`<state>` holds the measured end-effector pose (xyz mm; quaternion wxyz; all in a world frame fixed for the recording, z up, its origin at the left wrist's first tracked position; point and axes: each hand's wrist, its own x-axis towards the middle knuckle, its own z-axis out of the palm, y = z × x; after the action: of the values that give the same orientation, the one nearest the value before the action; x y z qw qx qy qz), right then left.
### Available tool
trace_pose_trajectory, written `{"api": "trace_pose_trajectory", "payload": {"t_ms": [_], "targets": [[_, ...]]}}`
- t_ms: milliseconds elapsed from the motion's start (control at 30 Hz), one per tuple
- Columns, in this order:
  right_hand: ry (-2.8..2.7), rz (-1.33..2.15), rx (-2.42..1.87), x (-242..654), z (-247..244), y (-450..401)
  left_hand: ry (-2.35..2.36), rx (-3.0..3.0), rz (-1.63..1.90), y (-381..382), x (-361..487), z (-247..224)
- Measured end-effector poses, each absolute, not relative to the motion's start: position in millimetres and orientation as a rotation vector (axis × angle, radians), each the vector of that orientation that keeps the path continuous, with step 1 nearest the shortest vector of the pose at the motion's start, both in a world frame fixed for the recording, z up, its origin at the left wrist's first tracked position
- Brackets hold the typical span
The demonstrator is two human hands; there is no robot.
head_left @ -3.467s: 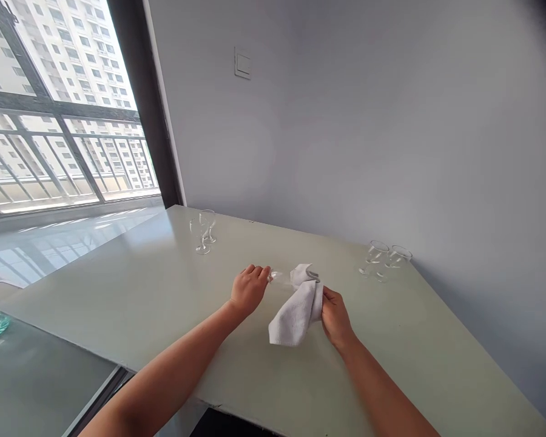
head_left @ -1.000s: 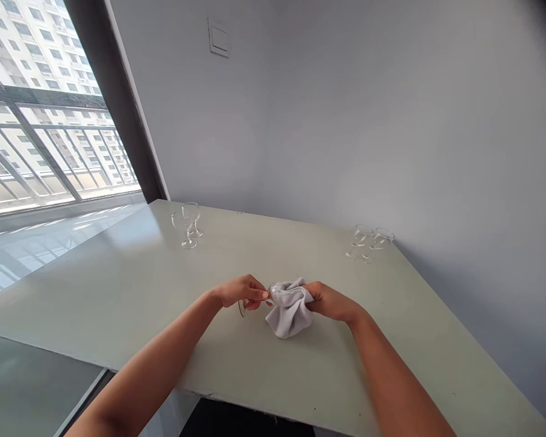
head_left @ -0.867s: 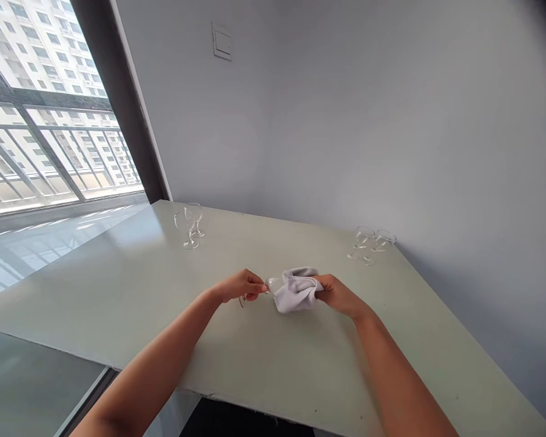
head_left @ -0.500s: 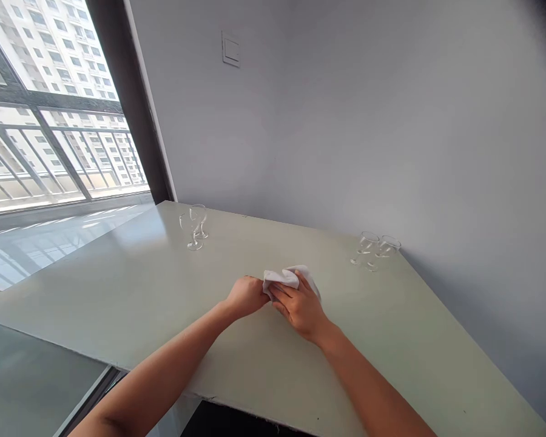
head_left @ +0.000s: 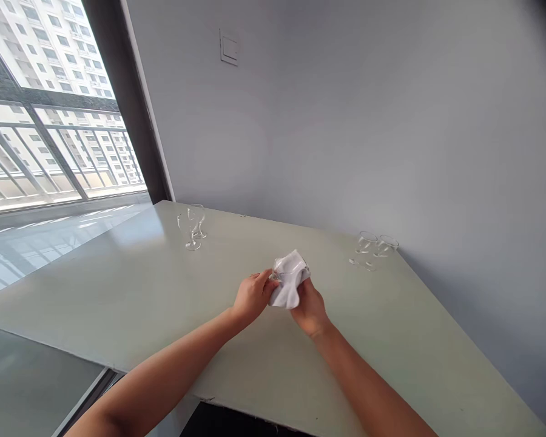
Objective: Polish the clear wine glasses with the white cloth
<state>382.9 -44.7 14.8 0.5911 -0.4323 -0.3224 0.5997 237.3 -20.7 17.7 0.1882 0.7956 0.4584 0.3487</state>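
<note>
My left hand [head_left: 253,295] pinches the stem end of a small wine glass [head_left: 276,265] held above the table. Most of that glass is hidden by a white cloth [head_left: 289,280] draped over and around it. From the right, my right hand [head_left: 310,308] is closed on the cloth, its fingers largely behind the fabric. Two stemmed glasses stand upright at the far left, a nearer wine glass [head_left: 193,244] and a farther wine glass [head_left: 201,233]. At the far right are two more, one wine glass [head_left: 366,241] beside another wine glass [head_left: 386,244].
The pale table [head_left: 131,291] has its front edge below my forearms and its back edge near the grey wall [head_left: 391,121]. A light switch [head_left: 229,47] is on the wall. A window with a railing [head_left: 95,136] lies to the left.
My right hand has turned from lying over the cloth to holding it from the right and below. The cloth now hangs in front, and part of the glass shows beside my left fingers.
</note>
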Motion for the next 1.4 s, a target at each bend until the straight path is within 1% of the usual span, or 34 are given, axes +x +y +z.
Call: {"api": "trace_pose_trajectory", "payload": {"t_ms": [100, 200, 300, 400, 500, 567, 633, 767, 867, 1000, 1100, 1233, 1300, 1400], "targets": [[-0.944, 1.333, -0.869, 363, 19, -55, 1.266, 2.285, 1.069, -27, 243, 15], [-1.092, 1.229, -0.879, 358, 24, -61, 1.248, 2.386, 1.123, -32, 247, 13], [-1.150, 1.164, -0.895, 360, 23, -61, 1.358, 2.464, 1.137, -35, 248, 14], [-1.135, 1.208, -0.938, 362, 16, -58, 1.460, 2.477, 1.179, -38, 247, 17], [-1.013, 1.275, -0.974, 367, 11, -53, 1.268, 2.436, 1.216, -37, 245, 22], [-0.904, 1.360, -0.953, 373, 13, -50, 1.106, 2.247, 1.225, -33, 243, 24], [-0.840, 1.497, -0.904, 379, 17, -51, 1.027, 1.900, 1.199, -28, 240, 25], [-0.905, 1.783, -0.778, 381, 24, -57, 0.690, 1.291, 0.991, -20, 235, 27], [-0.963, 1.935, -0.743, 377, 26, -62, 0.498, 1.115, 0.885, -20, 233, 29], [-1.021, 2.002, -0.788, 376, 28, -63, 0.590, 1.048, 0.893, -20, 233, 28], [-1.203, 1.905, -0.900, 381, 29, -59, 0.713, 1.044, 0.950, -17, 236, 24], [-1.453, 1.486, -1.212, 394, 23, -50, 0.799, 1.062, 1.065, -12, 237, 19], [-1.473, 1.317, -1.292, 403, 20, -46, 0.831, 1.027, 1.158, -6, 234, 19], [-1.379, 1.219, -1.307, 415, 21, -43, 0.866, 0.920, 1.217, 4, 224, 22]]}}
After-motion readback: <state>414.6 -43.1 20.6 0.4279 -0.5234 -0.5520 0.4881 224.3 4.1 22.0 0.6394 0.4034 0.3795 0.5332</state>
